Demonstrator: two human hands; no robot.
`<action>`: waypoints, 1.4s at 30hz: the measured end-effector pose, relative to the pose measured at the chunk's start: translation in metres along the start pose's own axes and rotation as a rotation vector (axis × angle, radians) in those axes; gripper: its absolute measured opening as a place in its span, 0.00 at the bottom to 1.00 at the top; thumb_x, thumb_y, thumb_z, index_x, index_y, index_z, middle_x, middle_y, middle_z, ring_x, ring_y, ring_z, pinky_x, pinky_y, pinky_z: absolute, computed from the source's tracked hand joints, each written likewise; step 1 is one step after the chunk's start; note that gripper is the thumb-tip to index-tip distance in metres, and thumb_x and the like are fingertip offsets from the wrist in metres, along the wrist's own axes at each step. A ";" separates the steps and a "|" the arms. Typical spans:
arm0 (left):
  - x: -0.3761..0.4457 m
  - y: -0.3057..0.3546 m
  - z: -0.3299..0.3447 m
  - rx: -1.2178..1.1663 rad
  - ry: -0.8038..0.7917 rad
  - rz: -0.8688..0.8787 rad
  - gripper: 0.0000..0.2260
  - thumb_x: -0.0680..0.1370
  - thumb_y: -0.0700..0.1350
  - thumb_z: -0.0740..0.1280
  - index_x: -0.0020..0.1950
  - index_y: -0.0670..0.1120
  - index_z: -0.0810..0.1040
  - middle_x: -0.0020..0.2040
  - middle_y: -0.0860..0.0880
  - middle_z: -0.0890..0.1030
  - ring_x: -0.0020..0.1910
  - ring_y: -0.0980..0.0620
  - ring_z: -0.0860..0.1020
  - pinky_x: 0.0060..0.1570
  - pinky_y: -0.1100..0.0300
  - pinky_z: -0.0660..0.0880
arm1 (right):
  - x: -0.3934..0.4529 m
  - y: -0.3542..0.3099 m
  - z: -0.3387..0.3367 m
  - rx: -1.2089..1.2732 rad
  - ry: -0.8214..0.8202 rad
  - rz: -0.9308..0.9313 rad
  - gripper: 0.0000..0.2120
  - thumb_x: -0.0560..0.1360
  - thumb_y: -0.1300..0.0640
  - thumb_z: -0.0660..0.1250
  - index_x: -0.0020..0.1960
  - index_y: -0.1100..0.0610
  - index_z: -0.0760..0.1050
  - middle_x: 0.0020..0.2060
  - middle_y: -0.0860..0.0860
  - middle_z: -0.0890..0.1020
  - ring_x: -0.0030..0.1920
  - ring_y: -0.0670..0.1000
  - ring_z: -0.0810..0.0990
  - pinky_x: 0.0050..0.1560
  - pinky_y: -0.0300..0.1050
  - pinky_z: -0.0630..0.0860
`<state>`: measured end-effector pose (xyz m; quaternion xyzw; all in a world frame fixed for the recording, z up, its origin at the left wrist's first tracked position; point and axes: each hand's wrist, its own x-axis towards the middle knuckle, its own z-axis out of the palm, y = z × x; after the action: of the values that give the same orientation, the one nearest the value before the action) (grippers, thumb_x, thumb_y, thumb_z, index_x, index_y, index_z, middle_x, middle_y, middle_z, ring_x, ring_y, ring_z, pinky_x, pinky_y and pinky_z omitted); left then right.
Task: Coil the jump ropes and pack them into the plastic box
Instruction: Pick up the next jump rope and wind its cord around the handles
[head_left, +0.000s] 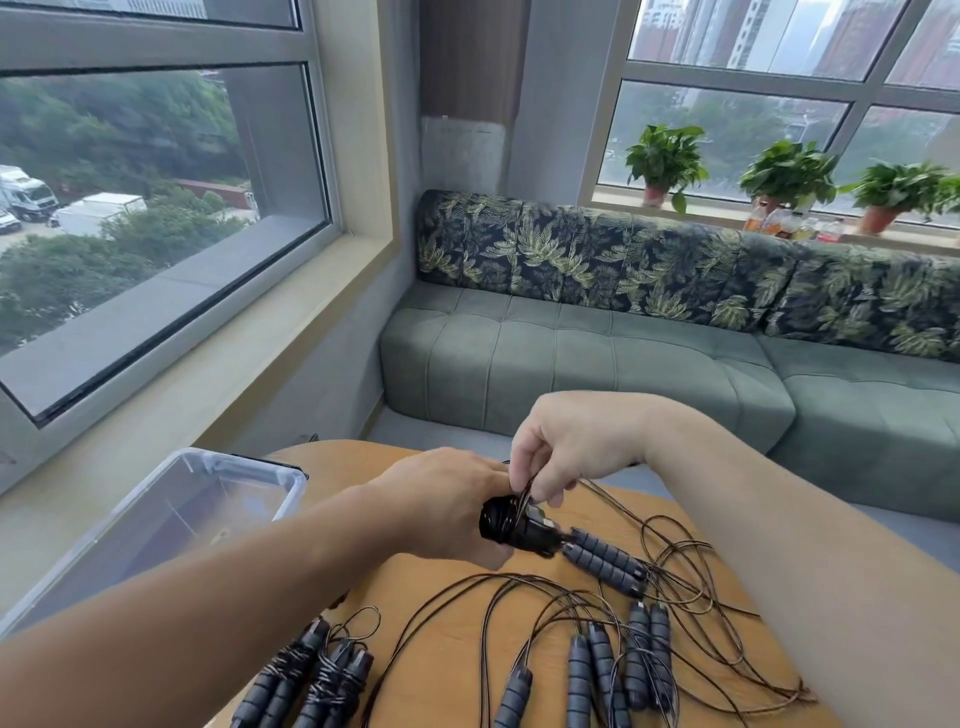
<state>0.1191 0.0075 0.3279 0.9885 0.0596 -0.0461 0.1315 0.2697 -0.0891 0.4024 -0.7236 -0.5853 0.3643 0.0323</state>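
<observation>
My left hand (447, 499) grips a pair of dark ribbed jump-rope handles (605, 561) near their upper end, where thin black cord is wound into a tight bundle (506, 519). Above that bundle my right hand (561, 449) pinches the loose cord between thumb and fingers. Two wrapped jump ropes (311, 675) lie side by side at the table's near edge. Several uncoiled ropes with grey handles (618, 670) sprawl across the wooden table (447, 629), their cords (691, 582) tangled. The clear plastic box (171, 519) stands open at the left, nothing visible inside it.
A green sofa (597, 364) with leaf-print cushions runs behind the table. Potted plants (665, 166) and bottles stand on the far windowsill. A large window (156, 208) fills the left wall.
</observation>
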 end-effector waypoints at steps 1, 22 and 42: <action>-0.002 0.002 0.001 -0.058 -0.023 -0.001 0.15 0.69 0.61 0.66 0.51 0.56 0.75 0.43 0.54 0.79 0.40 0.53 0.78 0.41 0.53 0.79 | 0.002 0.004 -0.003 -0.006 0.028 -0.015 0.06 0.72 0.57 0.75 0.48 0.52 0.84 0.37 0.52 0.86 0.36 0.43 0.82 0.42 0.38 0.77; -0.002 -0.003 -0.010 -1.090 0.160 -0.164 0.12 0.78 0.49 0.67 0.62 0.54 0.77 0.46 0.46 0.85 0.41 0.48 0.84 0.42 0.56 0.79 | 0.025 0.067 0.054 1.239 0.248 -0.105 0.17 0.79 0.56 0.63 0.61 0.68 0.76 0.36 0.55 0.72 0.34 0.49 0.68 0.33 0.41 0.72; 0.004 -0.020 -0.014 -1.383 0.119 -0.444 0.22 0.81 0.55 0.59 0.59 0.35 0.74 0.40 0.38 0.83 0.33 0.46 0.80 0.34 0.58 0.74 | 0.018 0.057 0.057 1.336 0.702 -0.188 0.10 0.76 0.69 0.67 0.55 0.62 0.80 0.43 0.53 0.81 0.36 0.48 0.76 0.40 0.40 0.74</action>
<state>0.1211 0.0306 0.3363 0.6449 0.2811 0.0302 0.7101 0.2855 -0.1128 0.3242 -0.5707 -0.2550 0.3854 0.6788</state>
